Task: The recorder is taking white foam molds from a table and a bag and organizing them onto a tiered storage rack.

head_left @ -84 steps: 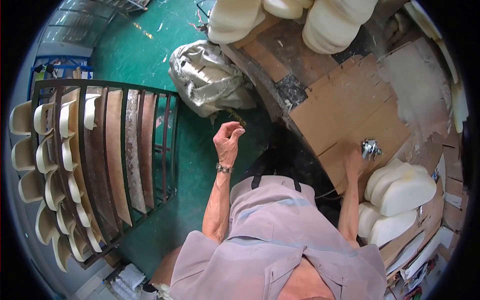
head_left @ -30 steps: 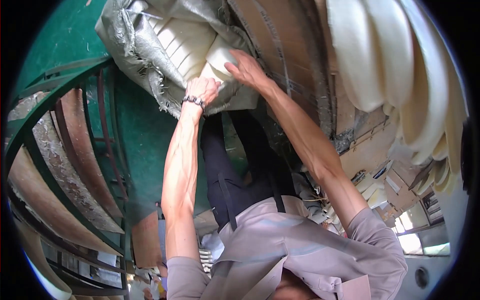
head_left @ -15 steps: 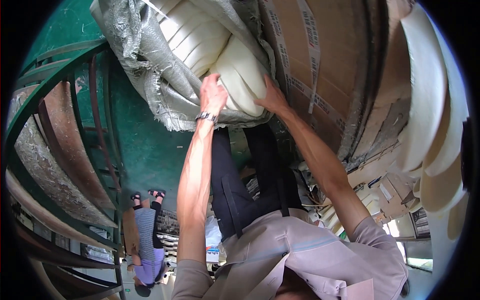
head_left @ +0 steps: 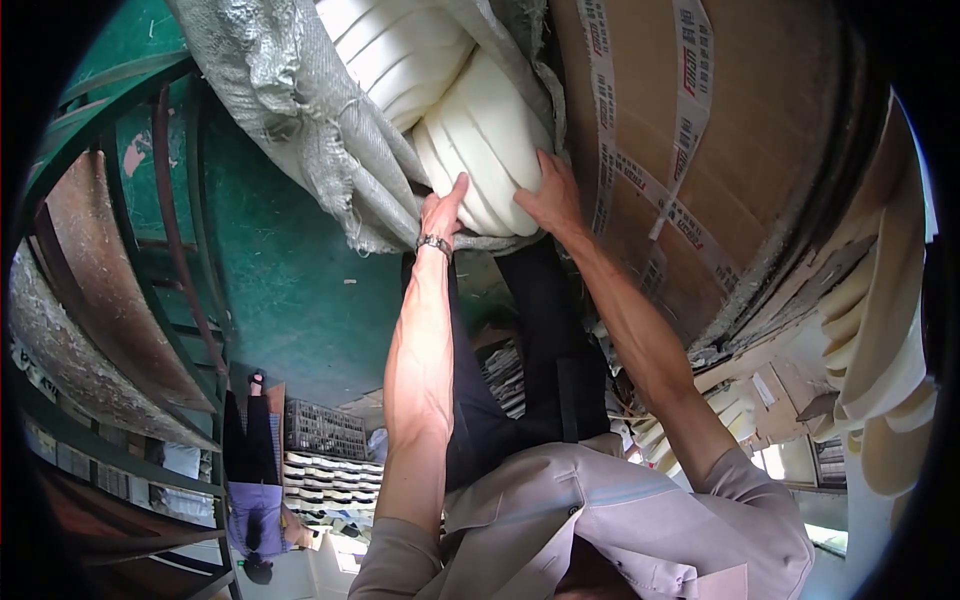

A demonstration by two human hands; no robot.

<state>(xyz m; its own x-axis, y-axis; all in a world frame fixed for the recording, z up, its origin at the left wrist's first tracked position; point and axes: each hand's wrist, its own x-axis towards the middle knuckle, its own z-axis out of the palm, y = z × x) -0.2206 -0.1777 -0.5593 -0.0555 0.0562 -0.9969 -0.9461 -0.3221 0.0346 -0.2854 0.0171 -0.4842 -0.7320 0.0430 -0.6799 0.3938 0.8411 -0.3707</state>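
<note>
A grey woven sack [head_left: 300, 130] stands open in front of me, its frayed rim folded back. Rows of smooth, cream-white curved pieces [head_left: 400, 55] fill it, pressed flat against one another. At the near end of the sack, my two hands hold a stack of these pieces [head_left: 478, 160] from either side. My left hand [head_left: 442, 212], with a watch at the wrist, grips the stack's left edge, thumb up; its other fingers are mostly hidden. My right hand [head_left: 553, 198] clasps the right edge, thumb and fingers bent against it.
A large taped cardboard box [head_left: 640, 110] stands right beside the sack. On the left rises a green metal rack [head_left: 130, 250] with curved brown sheets. More cream curved pieces [head_left: 880, 370] hang at the right. Another person [head_left: 252, 505] is at the lower left, by trays [head_left: 335, 480].
My left hand has shifted right and down along the stack, from its top to its left edge. The stack's pieces sit closer together. The view has shifted, and the other person has turned.
</note>
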